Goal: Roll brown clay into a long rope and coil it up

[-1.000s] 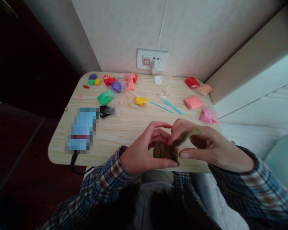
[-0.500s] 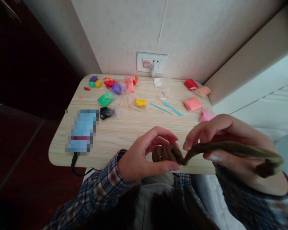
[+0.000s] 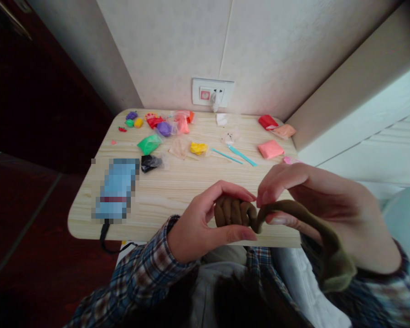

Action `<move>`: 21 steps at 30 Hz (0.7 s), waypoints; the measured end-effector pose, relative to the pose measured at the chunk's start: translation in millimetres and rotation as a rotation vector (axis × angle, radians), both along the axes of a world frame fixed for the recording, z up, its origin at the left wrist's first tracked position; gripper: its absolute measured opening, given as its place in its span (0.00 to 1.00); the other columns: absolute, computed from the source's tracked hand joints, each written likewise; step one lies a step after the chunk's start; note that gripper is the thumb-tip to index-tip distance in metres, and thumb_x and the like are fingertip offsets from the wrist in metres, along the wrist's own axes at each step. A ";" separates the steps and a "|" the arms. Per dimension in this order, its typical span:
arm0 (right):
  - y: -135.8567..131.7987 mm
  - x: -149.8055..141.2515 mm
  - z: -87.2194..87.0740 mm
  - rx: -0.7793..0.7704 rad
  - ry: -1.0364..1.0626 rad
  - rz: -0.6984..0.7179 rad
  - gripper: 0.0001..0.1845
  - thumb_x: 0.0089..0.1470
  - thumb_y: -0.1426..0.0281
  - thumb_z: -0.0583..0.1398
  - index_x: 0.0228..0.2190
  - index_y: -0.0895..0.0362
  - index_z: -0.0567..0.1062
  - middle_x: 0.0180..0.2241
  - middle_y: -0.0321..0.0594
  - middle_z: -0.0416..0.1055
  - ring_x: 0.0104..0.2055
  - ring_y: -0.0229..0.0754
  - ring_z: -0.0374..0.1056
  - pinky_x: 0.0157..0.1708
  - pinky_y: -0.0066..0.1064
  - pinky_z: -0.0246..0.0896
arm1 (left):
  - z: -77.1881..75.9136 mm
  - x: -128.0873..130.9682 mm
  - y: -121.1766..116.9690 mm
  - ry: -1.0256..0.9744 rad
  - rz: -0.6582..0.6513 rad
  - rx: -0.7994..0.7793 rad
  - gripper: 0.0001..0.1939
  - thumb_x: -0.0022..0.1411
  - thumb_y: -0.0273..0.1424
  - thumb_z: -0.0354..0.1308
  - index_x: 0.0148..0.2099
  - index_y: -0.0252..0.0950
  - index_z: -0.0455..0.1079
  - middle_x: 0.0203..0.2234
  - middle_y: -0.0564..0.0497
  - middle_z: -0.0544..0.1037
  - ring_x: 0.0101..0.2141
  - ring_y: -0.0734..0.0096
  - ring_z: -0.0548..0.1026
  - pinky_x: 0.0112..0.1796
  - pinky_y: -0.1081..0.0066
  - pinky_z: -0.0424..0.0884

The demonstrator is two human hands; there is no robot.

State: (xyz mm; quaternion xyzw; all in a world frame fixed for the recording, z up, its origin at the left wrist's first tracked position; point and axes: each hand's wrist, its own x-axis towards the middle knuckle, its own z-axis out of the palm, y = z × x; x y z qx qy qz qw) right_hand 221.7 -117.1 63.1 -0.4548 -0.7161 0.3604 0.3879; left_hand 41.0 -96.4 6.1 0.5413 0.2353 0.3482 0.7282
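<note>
My left hand (image 3: pixel 200 225) holds the wound part of a soft olive-brown band (image 3: pixel 231 213), gripped between the thumb below and the fingers above. Several snug turns sit side by side in that part. From its right end the band's loose tail (image 3: pixel 331 239) curves out toward me, widening at its tip, and looks velvety. My right hand (image 3: pixel 338 205) pinches the tail between thumb and fingers close to the coil. Both hands are above the table's front edge. Whatever lies inside the turns is hidden.
On the pale wooden table (image 3: pixel 177 191) lie a green packet (image 3: pixel 149 144), a black packet (image 3: pixel 151 163), a yellow packet (image 3: pixel 198 148), turquoise tools (image 3: pixel 242 155) and a coral block (image 3: pixel 271 149). A blurred-out phone-like object (image 3: pixel 116 189) with a cable lies left. A wall socket (image 3: pixel 212 92) is behind.
My right hand has slid left along the band, nearer the coil. The tail, earlier stretched along the right palm, now hangs down toward me. The left hand keeps its hold.
</note>
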 end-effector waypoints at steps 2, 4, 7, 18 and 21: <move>0.5 0.4 -2.4 -0.004 -0.001 0.000 0.05 0.49 0.68 0.63 0.29 0.52 0.71 0.27 0.33 0.68 0.29 0.37 0.66 0.30 0.28 0.63 | 1.8 0.5 -0.7 0.033 0.002 0.019 0.17 0.50 0.33 0.64 0.43 0.36 0.67 0.37 0.48 0.72 0.36 0.69 0.69 0.37 0.70 0.65; 1.1 0.3 -5.7 0.000 0.005 0.007 0.05 0.49 0.68 0.63 0.29 0.52 0.70 0.27 0.33 0.67 0.29 0.37 0.65 0.30 0.28 0.62 | 3.6 1.1 -1.9 0.064 0.000 0.046 0.18 0.51 0.35 0.63 0.44 0.36 0.67 0.33 0.50 0.71 0.33 0.71 0.68 0.35 0.71 0.64; 1.9 -1.1 -10.2 0.008 0.006 0.007 0.04 0.50 0.69 0.62 0.29 0.52 0.70 0.27 0.33 0.66 0.30 0.38 0.64 0.30 0.29 0.62 | 6.0 3.0 -4.1 0.077 0.005 0.064 0.20 0.49 0.36 0.64 0.43 0.36 0.66 0.31 0.51 0.70 0.31 0.72 0.67 0.33 0.71 0.63; 1.1 2.1 -0.1 0.062 0.067 0.052 0.05 0.51 0.72 0.61 0.33 0.52 0.73 0.30 0.36 0.70 0.34 0.39 0.66 0.33 0.30 0.66 | 12.5 3.3 -4.8 0.187 0.046 0.178 0.17 0.50 0.29 0.62 0.42 0.36 0.64 0.32 0.51 0.71 0.32 0.71 0.69 0.31 0.71 0.65; 0.5 7.4 4.4 0.086 0.086 0.012 0.04 0.50 0.72 0.62 0.31 0.52 0.75 0.30 0.37 0.70 0.35 0.39 0.66 0.36 0.31 0.65 | 14.1 3.3 -4.9 0.183 0.083 0.231 0.16 0.49 0.27 0.63 0.41 0.36 0.64 0.34 0.49 0.72 0.37 0.68 0.70 0.35 0.70 0.66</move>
